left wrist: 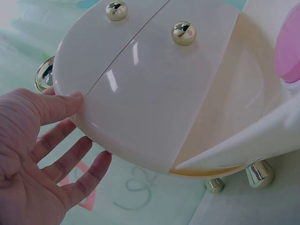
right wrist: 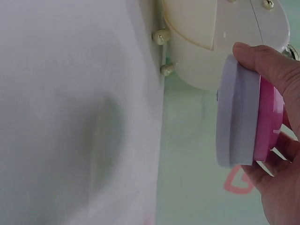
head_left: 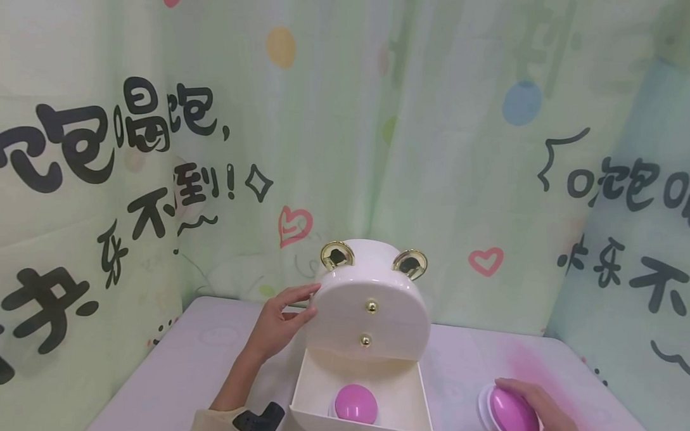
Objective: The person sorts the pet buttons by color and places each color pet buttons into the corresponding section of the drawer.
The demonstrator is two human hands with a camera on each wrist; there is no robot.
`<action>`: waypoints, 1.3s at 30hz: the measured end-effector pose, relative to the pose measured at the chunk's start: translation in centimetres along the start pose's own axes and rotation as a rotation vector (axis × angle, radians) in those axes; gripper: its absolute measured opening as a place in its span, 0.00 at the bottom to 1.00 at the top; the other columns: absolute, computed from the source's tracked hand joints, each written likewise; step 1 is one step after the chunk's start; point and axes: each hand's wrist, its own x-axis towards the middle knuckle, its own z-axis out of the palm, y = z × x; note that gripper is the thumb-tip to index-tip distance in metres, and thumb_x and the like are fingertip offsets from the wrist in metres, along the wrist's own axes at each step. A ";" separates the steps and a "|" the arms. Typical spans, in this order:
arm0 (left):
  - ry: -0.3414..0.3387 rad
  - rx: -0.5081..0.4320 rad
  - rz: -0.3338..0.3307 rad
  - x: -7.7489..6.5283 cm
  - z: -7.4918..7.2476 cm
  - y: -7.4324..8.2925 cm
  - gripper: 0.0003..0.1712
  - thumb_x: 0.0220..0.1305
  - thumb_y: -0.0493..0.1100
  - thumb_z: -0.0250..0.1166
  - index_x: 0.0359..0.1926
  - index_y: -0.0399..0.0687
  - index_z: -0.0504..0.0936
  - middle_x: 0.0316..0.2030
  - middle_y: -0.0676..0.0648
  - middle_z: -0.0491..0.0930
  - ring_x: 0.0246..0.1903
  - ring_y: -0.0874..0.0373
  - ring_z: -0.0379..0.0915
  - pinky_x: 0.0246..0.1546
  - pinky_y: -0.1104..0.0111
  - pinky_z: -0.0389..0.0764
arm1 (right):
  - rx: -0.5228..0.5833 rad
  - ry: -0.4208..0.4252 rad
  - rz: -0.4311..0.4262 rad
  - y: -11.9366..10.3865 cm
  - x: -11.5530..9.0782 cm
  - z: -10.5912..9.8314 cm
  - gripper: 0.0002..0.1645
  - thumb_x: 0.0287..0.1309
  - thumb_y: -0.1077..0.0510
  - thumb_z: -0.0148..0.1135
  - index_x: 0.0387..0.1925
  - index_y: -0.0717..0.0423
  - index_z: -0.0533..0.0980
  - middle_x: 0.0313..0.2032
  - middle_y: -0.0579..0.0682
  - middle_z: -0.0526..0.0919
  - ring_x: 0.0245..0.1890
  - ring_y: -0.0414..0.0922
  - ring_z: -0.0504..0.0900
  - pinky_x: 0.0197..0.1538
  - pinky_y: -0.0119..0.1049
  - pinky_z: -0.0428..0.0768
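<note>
A glossy white rounded drawer box with gold knobs stands on the table, its lowest drawer pulled out. Inside that drawer lies a pink-domed round thing with a white base. My left hand rests at the box's left side, thumb on the front edge; in the left wrist view its other fingers are spread loosely. To the right of the box, my right hand holds a second pink-and-white round thing, thumb on its white base. The right wrist view shows it raised off the table.
Two gold-rimmed ear-like discs stick up from the box top. Short gold feet show beneath it. A pale tablecloth covers the table, and printed curtains hang close behind and on both sides.
</note>
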 end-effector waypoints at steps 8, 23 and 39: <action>0.013 -0.015 -0.005 0.6 0.5 -3.1 0.25 0.60 0.37 0.67 0.60 0.46 0.77 0.58 0.44 0.76 0.55 0.43 0.74 0.44 0.59 0.82 | -0.014 -0.035 0.047 -1.6 0.7 0.3 0.52 0.28 0.32 0.77 0.58 0.40 0.68 0.50 0.35 0.73 0.44 0.26 0.71 0.41 0.20 0.76; -0.006 -0.032 -0.006 0.6 0.2 -3.4 0.25 0.59 0.42 0.69 0.59 0.55 0.78 0.57 0.49 0.77 0.54 0.49 0.74 0.43 0.67 0.82 | 0.082 0.065 -0.035 -3.5 2.4 0.8 0.51 0.26 0.43 0.83 0.58 0.44 0.72 0.52 0.41 0.75 0.47 0.26 0.69 0.45 0.12 0.70; 0.004 -0.014 -0.014 -0.1 0.0 0.0 0.25 0.60 0.34 0.66 0.59 0.40 0.77 0.57 0.40 0.76 0.54 0.44 0.74 0.44 0.61 0.82 | 0.208 0.034 -0.167 -5.7 3.1 2.0 0.50 0.28 0.46 0.84 0.59 0.43 0.71 0.54 0.42 0.75 0.50 0.31 0.72 0.47 0.17 0.74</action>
